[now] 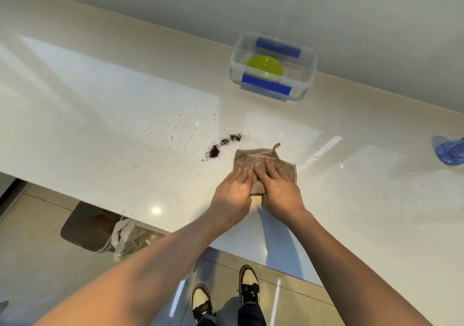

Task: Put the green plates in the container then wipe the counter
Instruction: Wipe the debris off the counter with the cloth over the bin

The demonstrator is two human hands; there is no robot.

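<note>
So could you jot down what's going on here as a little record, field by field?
place: pale stone counter against a wall
left hand: flat on the cloth, palm down
right hand: flat on the cloth beside the left
cloth: brown, folded, lying on the counter
mess: dark coffee-like grounds just left of the cloth, finer specks scattered around
container: clear plastic box with blue clips, lid off
green plates: inside the container
other: blue object at the right edge, cut off
stage: plates stowed, wiping not finished
</note>
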